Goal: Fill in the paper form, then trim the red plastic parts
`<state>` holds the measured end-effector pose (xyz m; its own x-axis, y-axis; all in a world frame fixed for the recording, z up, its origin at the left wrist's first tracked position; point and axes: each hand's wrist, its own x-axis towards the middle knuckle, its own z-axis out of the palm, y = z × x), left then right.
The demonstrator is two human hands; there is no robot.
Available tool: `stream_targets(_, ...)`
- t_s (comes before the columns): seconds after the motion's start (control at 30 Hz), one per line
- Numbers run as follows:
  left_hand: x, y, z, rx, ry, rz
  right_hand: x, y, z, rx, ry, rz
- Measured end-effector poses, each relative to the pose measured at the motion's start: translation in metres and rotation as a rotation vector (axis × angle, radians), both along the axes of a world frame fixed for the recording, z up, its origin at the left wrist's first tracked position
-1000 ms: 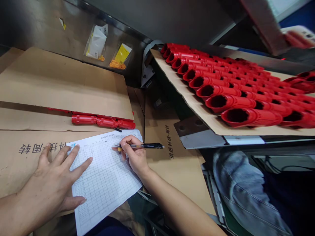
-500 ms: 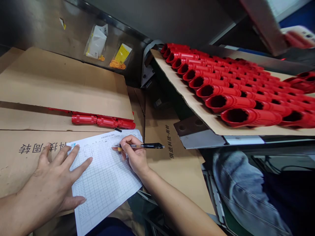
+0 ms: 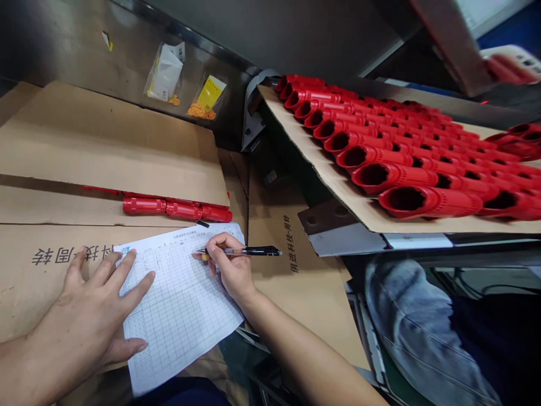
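A printed grid form [image 3: 181, 316] lies on flat cardboard, with some handwriting in its upper rows. My left hand [image 3: 99, 299] rests with fingers spread over the form's left edge. In my right hand [image 3: 232, 268] is a black pen [image 3: 262, 251], gripped near its tip, which points left at the upper part of the form. Just beyond the sheet, red ribbed tubes [image 3: 181, 210] lie end to end, partly under a cardboard sheet [image 3: 110, 141]. A small black piece [image 3: 203, 224] sits at the form's top edge.
On the right, a cardboard-covered tray [image 3: 304, 149] carries many rows of red tubes [image 3: 422, 163]. Two clear bags, one with a yellow label [image 3: 210, 93], are on the metal panel behind. A person's denim-covered leg [image 3: 414, 321] is at lower right.
My left index finger and thumb area shift very slightly left. The form's lower edge has lifted or slid a little upward. The pen stays at nearly the same spot.
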<state>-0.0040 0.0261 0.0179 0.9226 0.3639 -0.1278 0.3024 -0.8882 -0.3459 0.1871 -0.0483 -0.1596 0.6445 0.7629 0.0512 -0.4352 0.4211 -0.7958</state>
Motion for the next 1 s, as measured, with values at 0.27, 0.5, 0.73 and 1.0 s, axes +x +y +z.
stream_targets(0.27,0.0004,0.0005,-0.0009,0.004,0.006,-0.007,0.0,-0.0003,-0.0011,0.009,-0.006,-0.008)
stream_targets(0.5,0.0014,0.0001,0.0003,-0.002,-0.016,-0.01,0.0001,0.0003,-0.0014,0.011,-0.004,-0.007)
stream_targets(0.73,0.0006,0.0005,-0.0009,-0.001,-0.009,-0.011,-0.0006,-0.0001,0.0002,0.003,-0.001,-0.008)
stream_targets(1.0,0.0017,0.0,-0.0001,0.006,0.006,-0.001,0.0002,-0.0006,0.0012,0.001,-0.003,0.003)
